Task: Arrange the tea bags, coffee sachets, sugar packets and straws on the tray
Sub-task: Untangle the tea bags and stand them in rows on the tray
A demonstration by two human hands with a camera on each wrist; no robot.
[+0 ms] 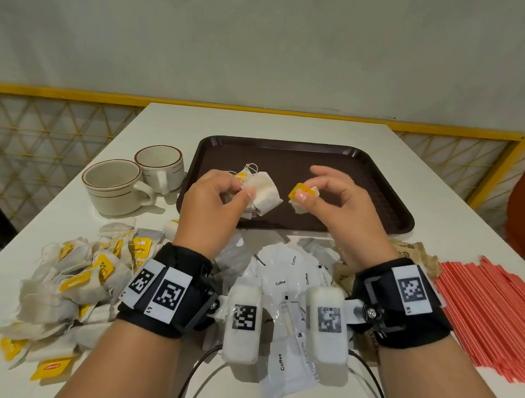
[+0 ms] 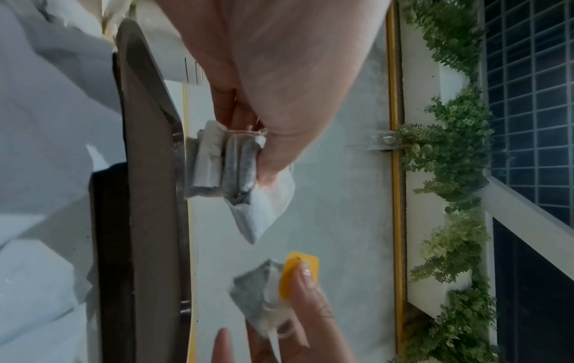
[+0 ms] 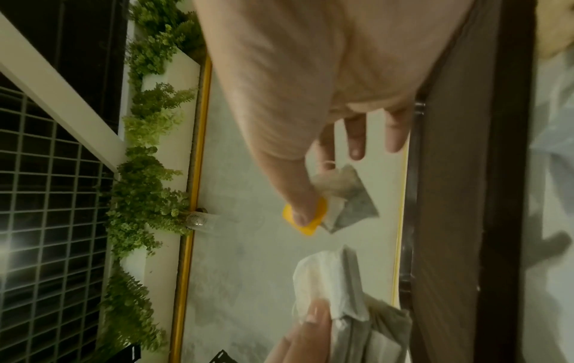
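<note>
- Right now a single tea bag with a yellow tag is pinched between the thumb and forefinger of the right hand; the other fingers of that hand are spread and hold nothing; the bag hangs above the middle of the brown tray, not touching it
- Just beside it, toward the person's left, the left hand has its fingers curled round a small bundle of tea bags, clamped by thumb and fingertips, also held over the tray; a gap separates bundle and single bag
- The coming move likely turns on that gap: the single bag lies to the right of the bundle, level with it, so the right hand is nearer to add it
- Nearer the body, off the tray, lie the tea bag heap, the coffee sachets, brown sugar packets and red straws
- Two cups stand left of the tray on the table.
</note>
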